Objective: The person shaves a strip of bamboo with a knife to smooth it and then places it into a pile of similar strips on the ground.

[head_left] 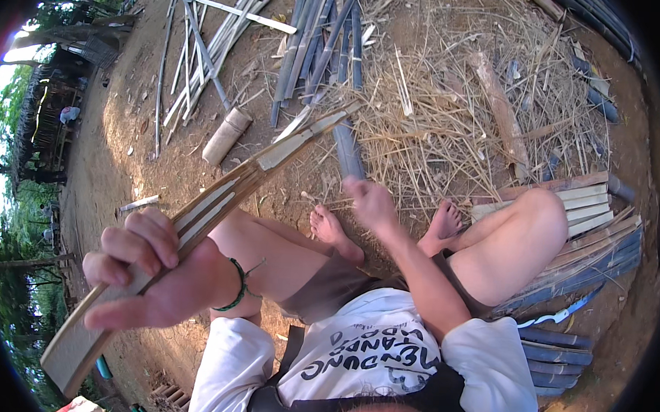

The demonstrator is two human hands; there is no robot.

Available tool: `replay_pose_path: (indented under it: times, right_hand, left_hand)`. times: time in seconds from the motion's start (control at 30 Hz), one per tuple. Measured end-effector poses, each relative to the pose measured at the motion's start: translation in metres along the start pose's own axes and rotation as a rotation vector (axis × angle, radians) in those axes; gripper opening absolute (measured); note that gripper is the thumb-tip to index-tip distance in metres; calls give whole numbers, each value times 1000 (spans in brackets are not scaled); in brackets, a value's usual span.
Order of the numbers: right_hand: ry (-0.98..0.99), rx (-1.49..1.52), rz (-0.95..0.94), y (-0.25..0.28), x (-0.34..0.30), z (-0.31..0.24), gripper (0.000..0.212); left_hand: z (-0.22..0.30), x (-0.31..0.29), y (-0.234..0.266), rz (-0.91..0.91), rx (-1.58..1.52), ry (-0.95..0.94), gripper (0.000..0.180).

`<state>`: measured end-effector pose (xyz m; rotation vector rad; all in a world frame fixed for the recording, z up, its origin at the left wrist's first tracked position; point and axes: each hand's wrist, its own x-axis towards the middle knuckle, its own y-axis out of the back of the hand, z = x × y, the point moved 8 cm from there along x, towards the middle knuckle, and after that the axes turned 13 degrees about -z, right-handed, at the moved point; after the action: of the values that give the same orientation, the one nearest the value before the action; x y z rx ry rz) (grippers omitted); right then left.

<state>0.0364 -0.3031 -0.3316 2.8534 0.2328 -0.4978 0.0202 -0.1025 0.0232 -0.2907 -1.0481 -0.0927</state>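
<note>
My left hand (154,279), with a green cord bracelet at the wrist, is wrapped round a long split bamboo slat (214,200). The slat slants from low at the left up toward the middle, and its upper part is split lengthwise, showing pale wood. My right hand (375,207) is closed in front of my knees, apart from the slat and smeared by motion. What its fingers hold, if anything, I cannot make out. Just beyond it, a dark bamboo length (347,151) points away along the ground.
Dark bamboo poles (312,41) and pale strips (231,33) lie on the dirt ahead. A short bamboo section (227,136) lies at left. Dry shavings (431,125) cover the far right. Split pieces (585,253) are stacked beside my right knee. My bare feet (442,223) rest on the ground.
</note>
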Motion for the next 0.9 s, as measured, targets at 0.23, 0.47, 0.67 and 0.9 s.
replay_pose_path:
  times: [0.23,0.47,0.67,0.9]
  right_hand:
    - [-337,303,36,-14,51,132,70]
    - [197,132,-104,-29,-9,-48,70]
    - [311,216,-144,-39,-16,-77,59]
    - [128,194,-148,-52,0,-33,57]
  left_hand:
    - [-2,14,10,-62,43,37,50]
    - [12,57,22,-50,7,128,51]
    - [16,53,27,-44,17,105,52]
    - [26,46,47,64,119,78,57]
